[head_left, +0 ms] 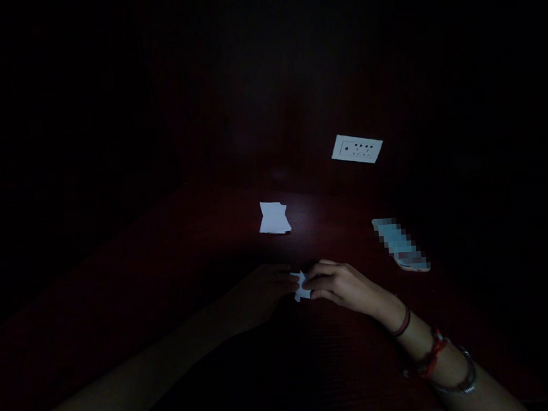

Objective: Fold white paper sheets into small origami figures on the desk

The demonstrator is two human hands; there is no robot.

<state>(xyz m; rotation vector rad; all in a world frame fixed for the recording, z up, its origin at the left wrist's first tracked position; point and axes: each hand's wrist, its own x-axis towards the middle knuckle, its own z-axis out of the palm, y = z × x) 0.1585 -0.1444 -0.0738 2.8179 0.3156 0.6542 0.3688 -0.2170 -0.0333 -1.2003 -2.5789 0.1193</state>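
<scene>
A small piece of folded white paper (pixel 302 286) lies at the near middle of the dark red table, between my two hands. My left hand (pixel 268 290), deep in shadow, has its fingertips on the paper's left side. From the right, my right hand (pixel 340 282) presses its fingers and thumb on the same paper; the fingers cover part of it. Farther back lies a small stack of white paper sheets (pixel 273 218), slightly uneven at the edges, touched by neither hand.
A phone (pixel 401 245) with a blurred-out screen rests on the table (pixel 201 235) to the right. Behind the table, a white wall socket (pixel 357 149) is set at the right. The surroundings are very dark, and the table's side edges are hard to make out.
</scene>
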